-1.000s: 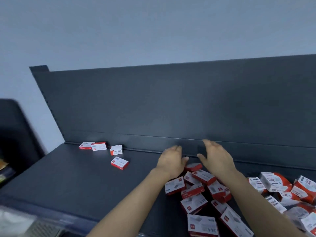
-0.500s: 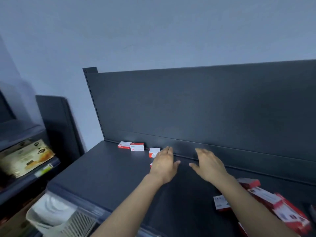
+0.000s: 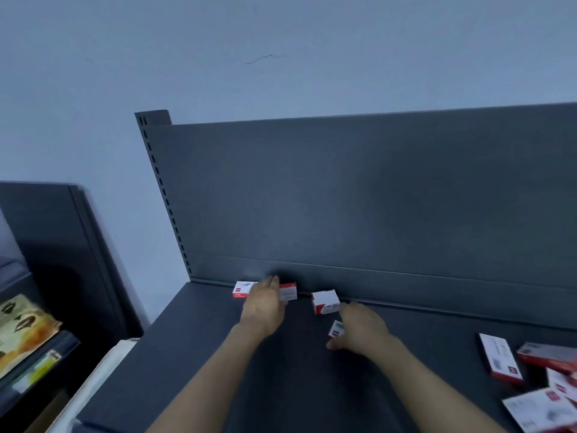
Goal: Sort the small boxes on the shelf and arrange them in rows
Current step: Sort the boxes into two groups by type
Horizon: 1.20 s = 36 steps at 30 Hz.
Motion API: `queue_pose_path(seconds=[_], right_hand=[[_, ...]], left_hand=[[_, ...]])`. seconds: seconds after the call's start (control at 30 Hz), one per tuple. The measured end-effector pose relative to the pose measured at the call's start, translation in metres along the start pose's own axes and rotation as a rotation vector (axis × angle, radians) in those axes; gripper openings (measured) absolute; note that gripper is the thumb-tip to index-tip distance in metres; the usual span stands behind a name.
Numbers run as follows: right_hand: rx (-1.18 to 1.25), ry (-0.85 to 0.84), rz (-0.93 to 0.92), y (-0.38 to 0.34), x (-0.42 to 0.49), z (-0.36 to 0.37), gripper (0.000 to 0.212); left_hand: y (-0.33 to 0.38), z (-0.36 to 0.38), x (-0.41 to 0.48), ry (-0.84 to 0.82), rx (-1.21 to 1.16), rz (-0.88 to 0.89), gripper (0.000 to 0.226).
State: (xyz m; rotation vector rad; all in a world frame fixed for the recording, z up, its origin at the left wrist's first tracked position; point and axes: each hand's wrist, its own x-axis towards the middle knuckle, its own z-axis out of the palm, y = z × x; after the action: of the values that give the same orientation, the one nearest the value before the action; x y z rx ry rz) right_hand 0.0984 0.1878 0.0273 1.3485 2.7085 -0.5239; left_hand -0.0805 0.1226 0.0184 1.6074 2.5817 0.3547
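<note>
At the back of a dark grey shelf (image 3: 203,354), a person's left hand (image 3: 263,306) reaches forward palm down, fingers straight, the tips lying between the leftmost box (image 3: 243,289) and the second box (image 3: 288,291). The right hand (image 3: 362,328) is palm down, thumb spread. A half-hidden box (image 3: 336,329) shows between thumb and forefinger, but whether it is gripped cannot be told. A tilted box (image 3: 325,302) stands just beyond those fingertips, and a loose pile (image 3: 537,392) lies well to their right. A pale wall (image 3: 281,57) rises behind.
</note>
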Motion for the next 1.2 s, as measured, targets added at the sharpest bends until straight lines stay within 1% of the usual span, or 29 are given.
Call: queue_pose_path(seconds=[0.1, 0.2, 0.37, 0.47, 0.6, 0.67, 0.77, 0.83, 0.93, 1.07, 1.2], right_hand=[[-0.018, -0.02, 0.039, -0.003, 0.006, 0.005, 0.069], [-0.025, -0.029, 0.063, 0.0, 0.009, 0.007, 0.06], [-0.02, 0.003, 0.051, 0.006, 0.01, 0.013, 0.049], [-0.004, 0.031, 0.052, 0.005, 0.009, 0.014, 0.046], [0.009, 0.058, 0.062, 0.003, 0.005, 0.014, 0.043], [0.029, 0.071, 0.067, 0.004, 0.001, 0.011, 0.042], [0.06, 0.104, 0.072, 0.009, -0.006, 0.001, 0.041], [0.082, 0.149, 0.063, 0.015, -0.012, -0.009, 0.041], [0.117, 0.214, 0.039, 0.031, -0.026, -0.024, 0.041], [0.147, 0.3, 0.054, 0.07, -0.054, -0.047, 0.04], [0.154, 0.368, 0.085, 0.129, -0.091, -0.07, 0.039]], left_hand=[[-0.007, 0.006, 0.015, -0.002, 0.041, 0.06, 0.053], [-0.01, 0.012, 0.028, 0.008, 0.081, 0.091, 0.049], [-0.011, 0.018, 0.037, 0.015, 0.135, 0.108, 0.036], [-0.012, 0.018, 0.044, 0.004, 0.119, 0.116, 0.029], [-0.015, 0.017, 0.046, -0.012, 0.127, 0.103, 0.025], [-0.015, 0.015, 0.042, 0.014, 0.116, 0.074, 0.022], [-0.006, 0.005, 0.032, 0.108, 0.054, 0.032, 0.021], [0.006, -0.005, 0.027, 0.183, -0.007, 0.038, 0.021], [0.04, -0.017, 0.019, 0.245, -0.107, 0.109, 0.02], [0.108, -0.024, 0.005, 0.279, -0.266, 0.197, 0.015], [0.185, -0.018, -0.015, 0.282, -0.384, 0.266, 0.013]])
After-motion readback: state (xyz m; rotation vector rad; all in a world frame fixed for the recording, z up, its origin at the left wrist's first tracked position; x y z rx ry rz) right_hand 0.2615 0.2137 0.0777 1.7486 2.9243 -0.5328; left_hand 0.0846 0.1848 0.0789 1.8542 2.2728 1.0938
